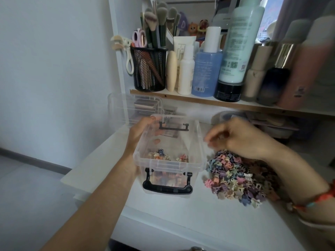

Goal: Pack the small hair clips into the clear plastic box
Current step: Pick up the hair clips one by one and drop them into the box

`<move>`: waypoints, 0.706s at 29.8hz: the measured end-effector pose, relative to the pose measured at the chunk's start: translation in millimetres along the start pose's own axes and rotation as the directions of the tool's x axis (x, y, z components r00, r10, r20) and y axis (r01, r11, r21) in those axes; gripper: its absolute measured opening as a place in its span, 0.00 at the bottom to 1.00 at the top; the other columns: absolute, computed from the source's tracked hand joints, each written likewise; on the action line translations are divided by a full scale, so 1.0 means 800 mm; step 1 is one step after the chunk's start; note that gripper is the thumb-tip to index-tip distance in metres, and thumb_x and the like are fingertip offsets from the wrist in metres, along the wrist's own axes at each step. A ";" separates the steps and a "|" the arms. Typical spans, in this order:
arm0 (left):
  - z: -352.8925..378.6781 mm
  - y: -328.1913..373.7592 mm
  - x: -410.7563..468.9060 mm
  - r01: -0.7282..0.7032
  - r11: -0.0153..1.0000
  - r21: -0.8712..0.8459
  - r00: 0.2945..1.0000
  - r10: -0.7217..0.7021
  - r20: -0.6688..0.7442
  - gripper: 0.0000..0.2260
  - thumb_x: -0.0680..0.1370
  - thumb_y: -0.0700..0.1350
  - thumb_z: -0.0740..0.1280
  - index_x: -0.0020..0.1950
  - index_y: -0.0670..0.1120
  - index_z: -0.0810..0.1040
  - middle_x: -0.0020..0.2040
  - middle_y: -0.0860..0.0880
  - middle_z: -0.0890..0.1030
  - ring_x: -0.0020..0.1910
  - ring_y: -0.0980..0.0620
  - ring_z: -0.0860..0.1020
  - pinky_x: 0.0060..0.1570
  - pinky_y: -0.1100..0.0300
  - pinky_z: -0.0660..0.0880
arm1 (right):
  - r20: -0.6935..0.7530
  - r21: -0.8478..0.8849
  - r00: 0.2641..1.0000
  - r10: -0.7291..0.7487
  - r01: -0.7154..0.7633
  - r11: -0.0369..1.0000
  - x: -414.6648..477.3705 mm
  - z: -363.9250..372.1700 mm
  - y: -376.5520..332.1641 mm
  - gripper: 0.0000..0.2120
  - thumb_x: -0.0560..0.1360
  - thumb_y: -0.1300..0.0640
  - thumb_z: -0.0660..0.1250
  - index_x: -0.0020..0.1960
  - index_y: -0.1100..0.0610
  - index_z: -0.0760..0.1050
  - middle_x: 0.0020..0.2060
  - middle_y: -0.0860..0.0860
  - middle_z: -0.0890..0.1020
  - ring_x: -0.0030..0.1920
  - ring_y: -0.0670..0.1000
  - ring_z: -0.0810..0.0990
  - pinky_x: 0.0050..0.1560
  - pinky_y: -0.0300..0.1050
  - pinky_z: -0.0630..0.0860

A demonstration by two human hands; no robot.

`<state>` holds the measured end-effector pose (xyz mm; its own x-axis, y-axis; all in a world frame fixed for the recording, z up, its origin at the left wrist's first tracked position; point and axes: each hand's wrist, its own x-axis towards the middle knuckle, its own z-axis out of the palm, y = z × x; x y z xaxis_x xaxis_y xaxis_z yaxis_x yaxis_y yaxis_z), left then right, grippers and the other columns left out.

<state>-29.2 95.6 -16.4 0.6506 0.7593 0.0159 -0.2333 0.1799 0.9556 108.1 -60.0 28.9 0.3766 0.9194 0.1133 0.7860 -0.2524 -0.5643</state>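
A clear plastic box (pixel 196 142) with black latches stands open on the white desk, with several small hair clips (pixel 164 156) on its bottom. My left hand (pixel 143 133) grips the box's left wall, thumb outside and fingers inside. A heap of pastel hair clips (pixel 237 176) lies on the desk to the right of the box. My right hand (pixel 233 136) hovers over the far end of the heap, just right of the box rim, with its fingers curled. Whether those fingers hold a clip is hidden.
The box's clear lid (pixel 126 107) leans at the back left of the desk (pixel 181 214). A shelf above carries a black mesh cup (pixel 149 69) of brushes and several bottles (pixel 233 51). The desk's left edge drops to the floor.
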 end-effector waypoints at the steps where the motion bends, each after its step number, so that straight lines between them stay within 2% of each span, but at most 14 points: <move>1: -0.001 -0.001 0.001 0.000 1.000 -0.002 1.000 0.000 0.009 0.06 0.75 0.46 0.61 0.42 0.48 0.77 0.36 0.53 0.79 0.39 0.54 0.76 0.43 0.59 0.68 | 0.113 -0.103 0.992 0.049 -0.037 0.994 -0.001 0.003 0.004 0.05 0.70 0.60 0.70 0.44 0.52 0.82 0.37 0.42 0.81 0.39 0.38 0.77 0.43 0.28 0.70; 2: -0.001 0.000 0.002 0.003 1.000 -0.003 1.000 -0.003 0.019 0.05 0.72 0.47 0.63 0.42 0.48 0.77 0.36 0.53 0.79 0.39 0.54 0.76 0.42 0.59 0.68 | 0.174 -0.177 0.981 0.082 -0.051 0.983 -0.001 0.008 0.008 0.05 0.70 0.59 0.71 0.45 0.53 0.82 0.37 0.42 0.81 0.40 0.40 0.78 0.43 0.28 0.70; 4: -0.003 0.000 0.003 0.008 1.000 0.012 0.999 -0.008 0.031 0.07 0.67 0.49 0.64 0.42 0.49 0.77 0.39 0.52 0.79 0.38 0.55 0.76 0.42 0.59 0.68 | 0.177 -0.230 0.980 0.091 -0.049 0.972 0.000 0.015 0.010 0.04 0.69 0.58 0.71 0.44 0.54 0.83 0.34 0.40 0.80 0.38 0.39 0.77 0.42 0.29 0.71; 6: -0.002 -0.001 0.003 0.008 1.000 0.005 1.000 -0.008 0.030 0.05 0.72 0.47 0.62 0.43 0.49 0.77 0.41 0.51 0.78 0.39 0.55 0.76 0.42 0.59 0.68 | 0.126 -0.238 0.990 0.062 -0.031 0.971 0.003 0.016 0.011 0.04 0.70 0.58 0.70 0.43 0.54 0.83 0.33 0.39 0.79 0.35 0.36 0.76 0.40 0.29 0.70; 8: -0.002 -0.001 0.002 0.006 1.000 0.000 1.000 -0.006 0.025 0.06 0.75 0.46 0.60 0.43 0.48 0.77 0.41 0.51 0.78 0.39 0.54 0.76 0.42 0.59 0.67 | -0.040 -0.116 0.999 0.009 -0.013 0.993 0.007 0.014 0.009 0.04 0.71 0.58 0.69 0.43 0.51 0.82 0.35 0.39 0.80 0.34 0.35 0.76 0.40 0.26 0.69; 10: 0.000 0.000 0.001 0.005 1.000 -0.005 1.000 -0.005 0.022 0.06 0.69 0.48 0.64 0.42 0.49 0.77 0.39 0.52 0.79 0.38 0.55 0.76 0.42 0.59 0.68 | -0.277 0.131 0.959 -0.059 0.098 0.987 0.006 0.010 -0.003 0.05 0.71 0.58 0.69 0.41 0.47 0.80 0.36 0.39 0.80 0.35 0.38 0.76 0.40 0.26 0.70; 12: 0.000 0.000 0.002 0.003 1.000 -0.006 1.000 -0.002 0.022 0.05 0.68 0.48 0.65 0.41 0.49 0.77 0.36 0.53 0.80 0.38 0.54 0.77 0.42 0.59 0.68 | -0.351 0.297 0.928 -0.128 0.240 0.924 0.002 0.009 -0.017 0.08 0.69 0.59 0.70 0.42 0.46 0.79 0.39 0.41 0.81 0.38 0.41 0.77 0.43 0.29 0.71; 13: 0.000 0.001 0.001 0.004 1.000 -0.008 1.000 -0.004 0.016 0.04 0.72 0.47 0.64 0.41 0.49 0.77 0.36 0.53 0.80 0.39 0.54 0.77 0.43 0.59 0.68 | -0.331 0.318 0.930 -0.160 0.269 0.909 -0.001 0.011 -0.023 0.09 0.69 0.59 0.70 0.44 0.45 0.78 0.40 0.41 0.82 0.40 0.41 0.78 0.45 0.31 0.72; 15: -0.001 0.001 0.001 0.002 1.000 -0.007 1.000 -0.002 0.021 0.08 0.77 0.45 0.59 0.41 0.49 0.77 0.34 0.54 0.81 0.39 0.54 0.76 0.43 0.58 0.68 | -0.294 0.297 0.939 -0.179 0.268 0.917 -0.003 0.015 -0.026 0.10 0.69 0.58 0.69 0.46 0.44 0.77 0.41 0.42 0.81 0.41 0.42 0.77 0.46 0.33 0.72; 17: 0.000 0.003 0.000 -0.002 1.000 -0.005 0.999 0.002 0.039 0.10 0.77 0.44 0.57 0.41 0.49 0.76 0.35 0.53 0.80 0.39 0.54 0.76 0.43 0.58 0.67 | -0.303 0.306 0.944 -0.129 0.225 0.925 -0.002 0.009 -0.020 0.07 0.70 0.58 0.69 0.44 0.47 0.77 0.38 0.44 0.81 0.38 0.41 0.77 0.45 0.33 0.71; 18: 0.000 0.003 0.000 -0.006 1.000 0.001 0.999 0.006 0.039 0.10 0.77 0.43 0.57 0.42 0.49 0.76 0.37 0.52 0.80 0.40 0.54 0.76 0.43 0.58 0.67 | -0.262 0.307 0.960 -0.103 0.184 0.934 -0.002 0.004 -0.016 0.05 0.70 0.59 0.69 0.42 0.49 0.78 0.36 0.45 0.80 0.37 0.40 0.76 0.44 0.31 0.71; 19: 0.001 0.003 -0.001 -0.004 1.000 -0.007 0.999 0.005 0.035 0.10 0.77 0.43 0.56 0.42 0.48 0.76 0.39 0.51 0.79 0.40 0.53 0.76 0.43 0.59 0.67 | -0.165 0.271 0.982 -0.090 0.133 0.953 -0.003 -0.001 -0.012 0.05 0.71 0.60 0.69 0.41 0.50 0.78 0.35 0.45 0.80 0.35 0.38 0.76 0.42 0.28 0.70; 21: 0.002 0.003 -0.003 -0.009 1.000 -0.012 1.000 0.009 0.026 0.09 0.77 0.43 0.57 0.43 0.48 0.76 0.40 0.50 0.78 0.40 0.53 0.76 0.43 0.59 0.68 | 0.143 0.081 0.988 -0.054 0.043 0.996 -0.005 -0.004 -0.004 0.05 0.70 0.59 0.70 0.41 0.49 0.79 0.37 0.43 0.81 0.36 0.36 0.77 0.43 0.26 0.71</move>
<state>-30.2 93.1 -13.3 0.6669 0.7444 0.0322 -0.2474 0.1804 0.9520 105.6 -63.9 32.5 0.2592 0.9655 0.0252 0.7592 -0.1876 -0.6232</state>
